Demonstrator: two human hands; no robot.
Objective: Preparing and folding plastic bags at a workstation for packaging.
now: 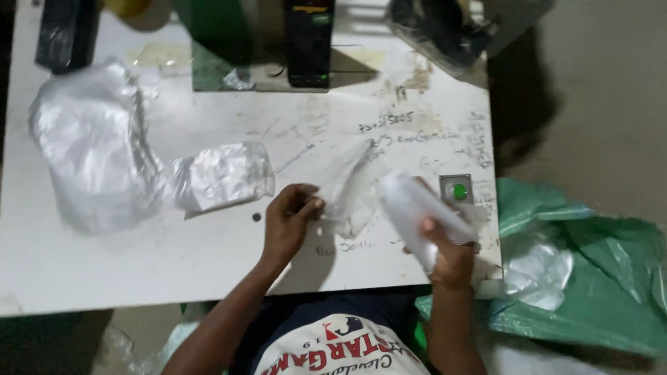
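My left hand (290, 219) pinches the edge of a clear plastic bag (347, 182) that lies on the white table (208, 257), near its front edge. Beside the bag, my right hand (451, 253) grips a white rolled item (415, 212), blurred by motion, with its far end close to the bag's mouth. Whether the roll touches the bag I cannot tell.
A heap of clear plastic bags (97, 156) lies at the table's left, with a smaller packed bag (222, 175) beside it. A green machine (264, 42) stands at the back. A green push-button (458, 190) sits by the right edge. A green sack (590, 278) with white items lies on the floor at right.
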